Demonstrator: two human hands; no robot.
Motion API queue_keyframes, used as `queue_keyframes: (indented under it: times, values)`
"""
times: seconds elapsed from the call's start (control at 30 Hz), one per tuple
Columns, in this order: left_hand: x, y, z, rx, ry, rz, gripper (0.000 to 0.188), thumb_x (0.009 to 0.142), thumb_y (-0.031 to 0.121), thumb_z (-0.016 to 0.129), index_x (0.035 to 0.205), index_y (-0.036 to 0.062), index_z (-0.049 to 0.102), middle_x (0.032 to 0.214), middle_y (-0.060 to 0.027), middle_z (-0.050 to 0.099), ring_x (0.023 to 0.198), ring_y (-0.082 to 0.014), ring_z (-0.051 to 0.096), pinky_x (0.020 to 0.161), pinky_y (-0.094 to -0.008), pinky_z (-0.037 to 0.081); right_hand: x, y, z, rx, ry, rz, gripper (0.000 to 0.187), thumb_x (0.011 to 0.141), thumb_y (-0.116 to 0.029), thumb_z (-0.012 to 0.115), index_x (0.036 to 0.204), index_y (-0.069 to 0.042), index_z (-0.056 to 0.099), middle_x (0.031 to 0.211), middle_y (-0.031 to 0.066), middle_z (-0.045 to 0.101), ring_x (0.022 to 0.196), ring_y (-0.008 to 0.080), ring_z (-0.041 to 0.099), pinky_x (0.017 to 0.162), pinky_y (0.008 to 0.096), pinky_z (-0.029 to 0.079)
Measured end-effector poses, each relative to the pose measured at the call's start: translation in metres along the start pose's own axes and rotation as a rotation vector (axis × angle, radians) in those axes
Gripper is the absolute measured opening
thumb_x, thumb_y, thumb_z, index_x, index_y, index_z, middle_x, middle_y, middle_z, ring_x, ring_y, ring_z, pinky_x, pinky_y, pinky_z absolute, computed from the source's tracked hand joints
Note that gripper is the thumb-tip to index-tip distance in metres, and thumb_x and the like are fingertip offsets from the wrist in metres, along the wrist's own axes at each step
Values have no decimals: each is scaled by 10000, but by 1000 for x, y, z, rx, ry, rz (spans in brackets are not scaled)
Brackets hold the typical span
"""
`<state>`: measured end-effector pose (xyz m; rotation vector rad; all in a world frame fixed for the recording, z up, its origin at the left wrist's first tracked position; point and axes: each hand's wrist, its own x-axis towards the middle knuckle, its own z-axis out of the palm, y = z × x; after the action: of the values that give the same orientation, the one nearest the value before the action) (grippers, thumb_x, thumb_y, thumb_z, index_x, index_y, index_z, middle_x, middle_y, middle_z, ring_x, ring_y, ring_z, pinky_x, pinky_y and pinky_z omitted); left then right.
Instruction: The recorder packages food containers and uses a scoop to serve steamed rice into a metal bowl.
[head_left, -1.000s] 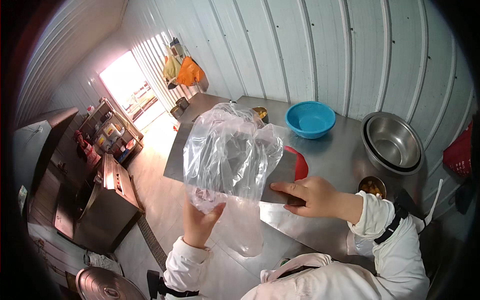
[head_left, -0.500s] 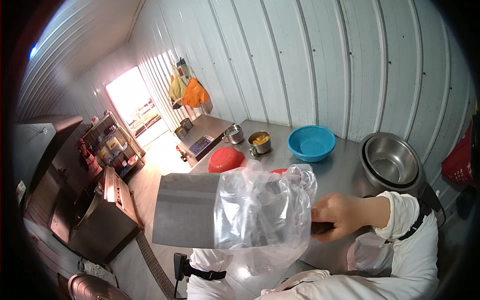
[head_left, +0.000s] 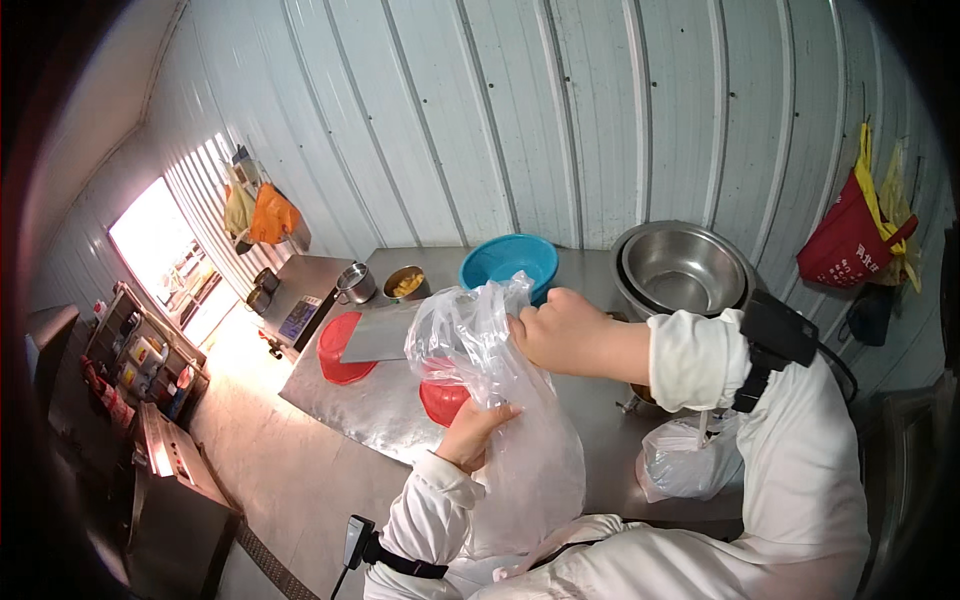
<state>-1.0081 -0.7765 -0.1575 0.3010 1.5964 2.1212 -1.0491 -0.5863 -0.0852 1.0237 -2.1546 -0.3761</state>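
A clear plastic bag (head_left: 530,460) hangs in front of me, its mouth bunched near the top. My right hand (head_left: 565,335) is closed on the bag's upper edge. Lower down, my left hand (head_left: 478,432) has its fingers wrapped on the bag's left side. Behind the bag shows the wide grey blade of a cleaver (head_left: 378,335), apparently lying on the table; its handle is hidden. The blade overlaps a flat round red thing (head_left: 340,355), and a second red thing (head_left: 440,402) sits partly behind the bag.
The steel table (head_left: 335,400) carries a blue plastic basin (head_left: 510,258), nested steel bowls (head_left: 685,270), a steel cup of yellow pieces (head_left: 405,283), another steel cup (head_left: 355,284) and a filled white bag (head_left: 690,460). A red bag (head_left: 850,235) hangs at right.
The cleaver, raised close before me in my right hand, is now farther off and low over the table. My right hand has shifted to the bag, and my left hand has come up onto it.
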Motion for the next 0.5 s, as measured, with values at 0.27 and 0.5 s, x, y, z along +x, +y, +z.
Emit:
queue_keyframes:
  times: [0.27, 0.5]
  values:
    - [-39, 32, 24, -631, -35, -199, 332, 808, 257, 495, 1047, 26, 501, 846, -84, 577, 672, -209, 581, 634, -362, 497, -15, 21, 13, -59, -103, 69, 79, 677, -160, 522, 703, -87, 506, 497, -6, 482, 428, 140, 501, 391, 270, 308]
    - [-61, 75, 50, -228, 246, -258, 251, 797, 319, 503, 848, 76, 540, 665, -41, 556, 553, -153, 547, 505, -303, 484, -1, 33, 35, 67, -10, 76, 57, 696, -144, 518, 720, -93, 506, 543, 37, 542, 477, 195, 568, 416, 320, 414]
